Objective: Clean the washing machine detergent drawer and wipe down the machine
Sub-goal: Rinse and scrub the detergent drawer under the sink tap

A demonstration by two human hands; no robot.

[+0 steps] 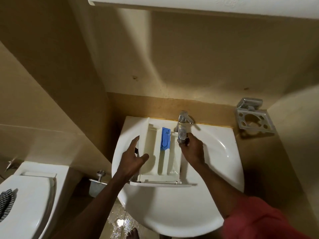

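The white detergent drawer (156,157) lies across the white washbasin (215,195), its front panel toward me and a blue insert (165,138) in its middle compartment. My left hand (133,160) grips the drawer's left wall, thumb inside the left compartment. My right hand (192,150) is at the drawer's right edge, fingers curled just under the spout of the chrome tap (182,125). Whether those fingers hold the drawer or the spout I cannot tell. The washing machine is out of view.
A chrome toothbrush holder (254,118) is fixed to the wall right of the basin. A white toilet (31,195) with a striped cloth (6,202) on its lid stands at the left. The floor (119,223) below the basin is wet. A white cabinet (198,4) hangs overhead.
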